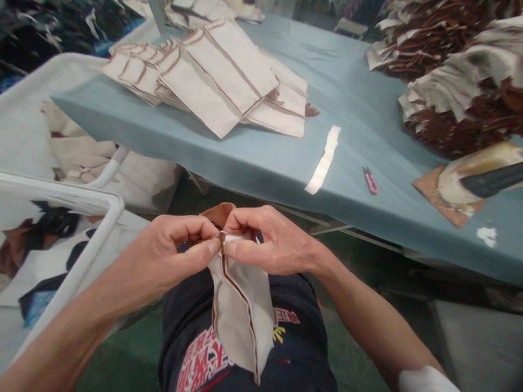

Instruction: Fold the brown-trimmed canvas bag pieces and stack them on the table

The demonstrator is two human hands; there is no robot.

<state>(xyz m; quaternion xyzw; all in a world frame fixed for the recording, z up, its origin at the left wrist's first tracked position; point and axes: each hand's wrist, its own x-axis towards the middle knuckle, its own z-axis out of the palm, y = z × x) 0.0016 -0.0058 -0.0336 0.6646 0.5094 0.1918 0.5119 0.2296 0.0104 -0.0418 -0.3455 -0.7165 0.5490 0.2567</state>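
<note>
So we've got a long, cream, cloth-like piece with a brown-edged seam down its middle (229, 313) hanging over our lap, against a dark navy apron with red and white printing (304, 318). Our left hand (186, 239) has thumb and forefinger pinched on the seam's top end, and our right hand (272, 239) pinches right beside it, fingertips nearly touching.

Handling-wise, we'd guess it's light and bendy, not really fragile or slippery; the seam ridge looks like the stiffest bit, so that's where we'd grip. The side panels look matte and curl softly. A smooth tan-brown flap (220, 214) pokes up behind our fingers, maybe leather. Flat, similarly seamed cream panels (229, 71) lie overlapping on the blue-green covered table (347, 81).
</note>
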